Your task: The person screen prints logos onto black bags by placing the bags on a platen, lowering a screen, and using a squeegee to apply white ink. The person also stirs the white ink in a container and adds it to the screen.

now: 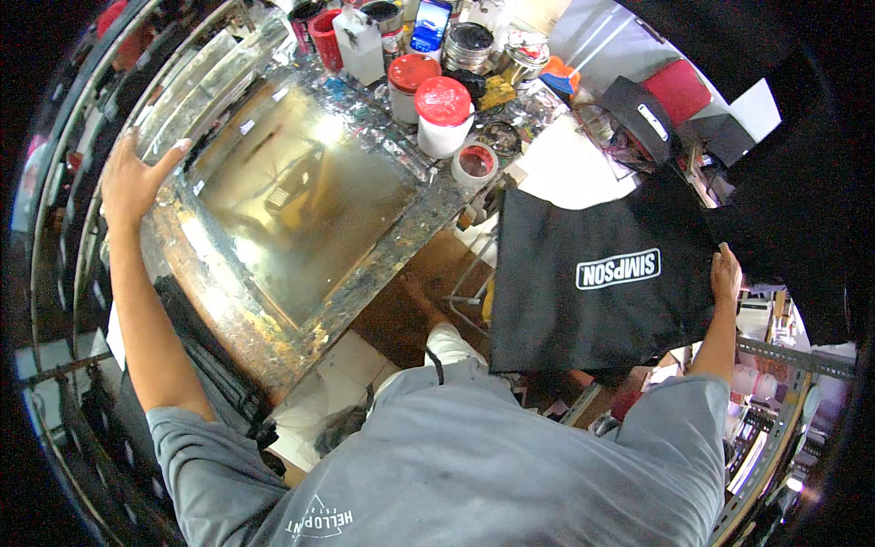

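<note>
My left hand [137, 178] is at the far left, by the edge of a paint-stained worktable [214, 301]. Its thumb is stretched away from the fingers, and I see nothing held in it. A glossy yellowish sheet [310, 210] lies on the worktable, reflecting lights. On the right, my right hand [726, 273] grips the side edge of a piece of black cloth [592, 319]. That cloth bears a white printed label in a rounded frame, upside down to me. It spreads out beside the worktable; what carries its weight is hidden.
Two white tubs with red lids [444, 102], a roll of tape [475, 164], a pale jug [358, 46], open cans [468, 46] and a lit phone [429, 25] crowd the worktable's far end. Long stained boards [196, 77] line the left. Metal shelving [775, 351] stands at right.
</note>
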`<state>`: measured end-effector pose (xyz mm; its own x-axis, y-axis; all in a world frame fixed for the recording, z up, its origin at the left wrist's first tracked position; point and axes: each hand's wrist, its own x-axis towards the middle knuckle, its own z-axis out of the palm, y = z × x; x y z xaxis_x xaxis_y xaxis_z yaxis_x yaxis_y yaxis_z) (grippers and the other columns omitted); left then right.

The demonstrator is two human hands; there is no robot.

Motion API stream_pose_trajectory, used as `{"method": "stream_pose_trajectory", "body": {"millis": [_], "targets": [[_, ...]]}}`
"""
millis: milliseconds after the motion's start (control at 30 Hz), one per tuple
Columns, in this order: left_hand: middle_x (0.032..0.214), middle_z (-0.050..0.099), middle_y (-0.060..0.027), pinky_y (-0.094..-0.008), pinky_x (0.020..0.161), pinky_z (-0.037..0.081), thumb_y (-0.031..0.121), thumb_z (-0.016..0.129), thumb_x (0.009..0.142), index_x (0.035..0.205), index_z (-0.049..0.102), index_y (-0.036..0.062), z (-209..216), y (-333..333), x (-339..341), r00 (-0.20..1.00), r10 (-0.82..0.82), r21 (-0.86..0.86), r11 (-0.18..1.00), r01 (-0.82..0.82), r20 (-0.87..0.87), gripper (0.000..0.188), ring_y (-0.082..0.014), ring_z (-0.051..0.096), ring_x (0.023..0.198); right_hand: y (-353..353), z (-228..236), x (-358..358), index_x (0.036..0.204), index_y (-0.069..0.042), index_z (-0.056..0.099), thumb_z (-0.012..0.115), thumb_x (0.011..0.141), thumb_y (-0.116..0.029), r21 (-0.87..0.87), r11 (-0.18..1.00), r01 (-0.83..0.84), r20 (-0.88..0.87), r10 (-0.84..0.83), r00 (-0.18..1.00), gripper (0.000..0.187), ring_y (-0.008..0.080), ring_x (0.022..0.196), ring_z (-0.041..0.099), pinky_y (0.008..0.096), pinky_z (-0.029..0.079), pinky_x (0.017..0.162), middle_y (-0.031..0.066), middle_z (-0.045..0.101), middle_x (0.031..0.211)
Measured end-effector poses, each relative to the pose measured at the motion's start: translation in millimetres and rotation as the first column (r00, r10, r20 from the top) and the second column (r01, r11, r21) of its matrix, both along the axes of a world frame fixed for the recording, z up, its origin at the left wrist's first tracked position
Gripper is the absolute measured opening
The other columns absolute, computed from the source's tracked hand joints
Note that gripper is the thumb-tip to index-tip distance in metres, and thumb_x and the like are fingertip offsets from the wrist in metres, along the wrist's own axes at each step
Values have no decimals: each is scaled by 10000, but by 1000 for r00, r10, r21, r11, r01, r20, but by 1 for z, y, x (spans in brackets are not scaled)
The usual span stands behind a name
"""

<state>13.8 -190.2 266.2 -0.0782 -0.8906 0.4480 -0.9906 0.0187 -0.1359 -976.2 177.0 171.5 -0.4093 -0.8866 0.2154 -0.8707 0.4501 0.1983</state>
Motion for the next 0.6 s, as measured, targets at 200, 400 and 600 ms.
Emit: {"method": "stream_pose_trajectory", "body": {"millis": [200, 400, 600], "targets": [[1337, 637, -293, -456, 1097, 450, 779, 723, 742, 1333, 604, -102, -15, -5, -2, 1000, -19, 22, 1000, 19, -17, 1068, -413, 600, 1274, -13, -109, 9, 1318, -96, 600, 523, 1000, -222, 259, 925, 277, -199, -230, 953, 350, 465, 1129, 674, 569, 549, 924, 212, 704, 1239], [1265, 665, -218, -461, 1030, 493, 793, 732, 721, 1353, 598, -57, -10, 21, -12, 999, 16, -17, 1000, -15, 36, 1068, -379, 636, 1185, -107, -128, 145, 1577, -141, 409, 684, 940, -212, 525, 497, 691, -132, -754, 643, 698, 386, 1421, 490, 663, 419, 1079, 193, 497, 1551], [1195, 667, -185, -464, 943, 512, 829, 720, 694, 1316, 616, -24, -44, 30, -2, 997, -42, -117, 992, 49, 64, 1060, -354, 649, 1113, -200, -3, 342, 1217, 4, 686, 613, 1005, -328, -141, 937, -320, 461, 348, 817, 401, 425, 1047, 713, 468, 552, 906, 266, 712, 1159]]}}
